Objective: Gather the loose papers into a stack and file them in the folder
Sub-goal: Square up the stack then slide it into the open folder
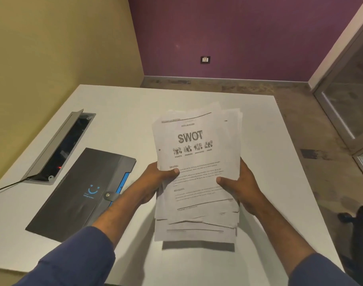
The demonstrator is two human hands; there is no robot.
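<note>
I hold an uneven stack of white papers [197, 157] upright above the white table [124, 112], its lower edges near the tabletop. The top sheet reads "SWOT". My left hand [153, 182] grips the stack's left edge, thumb on the front. On the right edge sits my right hand [240, 186], with its thumb across the page. A dark grey folder [81, 190] with a blue smile logo and a snap strap lies shut on the table to the left of my left forearm.
An open cable box [58, 147] with a raised grey lid is sunk into the table at the left, with a black cable running off it. A dark chair [360, 228] stands at the right beyond the table edge. A glass door [349, 104] lies further right.
</note>
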